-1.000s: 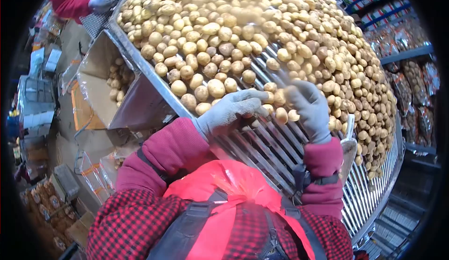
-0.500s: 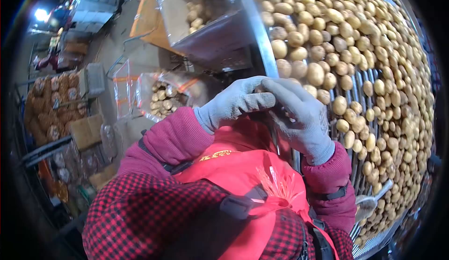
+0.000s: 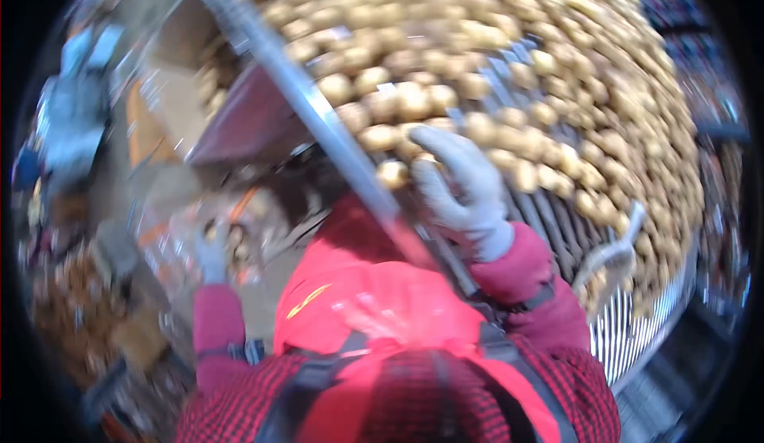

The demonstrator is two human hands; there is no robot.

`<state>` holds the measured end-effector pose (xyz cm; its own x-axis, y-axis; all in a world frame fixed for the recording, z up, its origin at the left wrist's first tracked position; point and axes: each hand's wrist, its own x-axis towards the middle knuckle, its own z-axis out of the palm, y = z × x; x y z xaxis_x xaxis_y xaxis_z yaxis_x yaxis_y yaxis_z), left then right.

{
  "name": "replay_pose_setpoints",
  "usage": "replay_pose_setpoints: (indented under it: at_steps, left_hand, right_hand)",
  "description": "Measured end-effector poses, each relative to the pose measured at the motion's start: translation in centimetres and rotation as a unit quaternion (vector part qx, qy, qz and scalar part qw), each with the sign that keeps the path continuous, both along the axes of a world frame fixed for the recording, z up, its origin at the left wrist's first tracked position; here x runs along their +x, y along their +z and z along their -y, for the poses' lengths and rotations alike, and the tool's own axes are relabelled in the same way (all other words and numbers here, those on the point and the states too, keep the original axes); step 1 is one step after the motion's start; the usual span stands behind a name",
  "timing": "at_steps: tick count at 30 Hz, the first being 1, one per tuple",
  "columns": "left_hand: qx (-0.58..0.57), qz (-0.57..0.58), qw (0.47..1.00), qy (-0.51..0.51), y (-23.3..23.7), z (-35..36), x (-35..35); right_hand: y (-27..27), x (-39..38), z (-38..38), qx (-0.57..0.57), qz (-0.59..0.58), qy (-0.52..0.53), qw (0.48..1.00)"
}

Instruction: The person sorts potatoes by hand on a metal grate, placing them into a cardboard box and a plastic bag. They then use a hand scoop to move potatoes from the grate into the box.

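My right hand (image 3: 465,184), in a grey work glove, is at the near edge of a wide spread of potatoes (image 3: 414,101). Its thumb and fingers curl around a potato (image 3: 427,159). Far to the left, my left hand (image 3: 211,258), also gloved, reaches over a clear plastic bag (image 3: 179,232) with orange stripes. Several potatoes (image 3: 239,244) lie in that bag, beside the fingers. Motion smears the left fingers, so I cannot tell what they hold.
A metal rail (image 3: 310,109) edges the slatted sorting table. A scoop (image 3: 613,256) lies among potatoes on the right. Beyond the rail stands a lined bin (image 3: 255,120) with potatoes. Filled net sacks (image 3: 68,300) are at far left.
My hands were together before my chest and have parted. The left went out to the plastic bag, the right onto the potatoes. The view has turned to the right.
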<state>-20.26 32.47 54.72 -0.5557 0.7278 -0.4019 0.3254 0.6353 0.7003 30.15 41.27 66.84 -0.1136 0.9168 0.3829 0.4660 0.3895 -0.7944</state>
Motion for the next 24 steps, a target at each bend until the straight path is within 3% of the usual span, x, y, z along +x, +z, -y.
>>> replay_pose_setpoints:
  at_steps: [1, 3, 4, 6, 8, 10, 12, 13, 14, 16, 18, 19, 20, 22, 24]
  left_hand:
    - [0.061, -0.198, 0.965, -0.159, -4.9, 0.3, -6.9]
    - [0.082, -0.285, 0.949, -0.106, -4.7, -3.8, -6.1]
    - [0.092, -0.281, 0.947, -0.123, -2.4, -6.3, -3.8]
    - [0.248, -0.141, 0.951, -0.121, 3.4, -10.9, 3.6]
    - [0.289, -0.117, 0.937, -0.158, 5.1, -15.4, 7.2]
    - [0.36, -0.037, 0.899, -0.248, 6.6, -19.3, 12.4]
    - [0.415, 0.087, 0.804, -0.416, 11.1, -21.9, 20.6]
    - [0.427, 0.039, 0.783, -0.451, 12.1, -22.9, 24.9]
    - [0.434, -0.01, 0.76, -0.484, 13.0, -23.7, 29.3]
    - [0.477, -0.064, 0.64, -0.599, 15.2, -24.9, 37.7]
    - [0.52, -0.057, 0.523, -0.672, 16.2, -25.1, 45.6]
    - [0.547, -0.071, 0.477, -0.684, 15.7, -25.0, 49.3]
    - [0.573, -0.083, 0.431, -0.693, 15.0, -24.8, 52.7]
    - [0.478, -0.156, 0.359, -0.786, 12.2, -24.9, 57.7]
    - [0.335, -0.319, 0.305, -0.832, 10.7, -24.4, 61.5]
  right_hand:
    - [-0.5, 1.2, -0.2, 0.035, 0.035, -0.054, 0.997]
    - [-0.7, 4.3, -1.2, 0.12, 0.095, -0.142, 0.978]
    - [-0.9, 6.1, -1.7, 0.101, 0.136, -0.189, 0.967]
    - [-1.7, 9.6, -2.2, 0.096, 0.213, -0.277, 0.932]
    - [-2.0, 12.4, -2.3, 0.058, 0.298, -0.347, 0.887]
    - [-1.5, 13.4, -1.7, -0.14, 0.292, -0.304, 0.896]
    - [-2.1, 12.0, 0.0, -0.042, 0.365, -0.291, 0.883]
    - [-1.3, 11.5, 0.7, -0.041, 0.366, -0.242, 0.898]
    - [-0.5, 10.5, 1.4, -0.112, 0.329, -0.204, 0.915]
    - [-0.4, 9.3, 3.2, -0.02, 0.266, -0.164, 0.95]
    - [0.1, 8.9, 4.8, 0.0, 0.179, -0.144, 0.973]
    - [1.4, 9.5, 5.5, -0.076, 0.152, -0.133, 0.976]
    - [1.1, 10.0, 5.7, -0.079, 0.151, -0.139, 0.975]
    - [0.4, 11.4, 5.7, 0.014, 0.086, -0.294, 0.952]
    - [1.1, 13.6, 5.7, 0.005, 0.081, -0.362, 0.928]
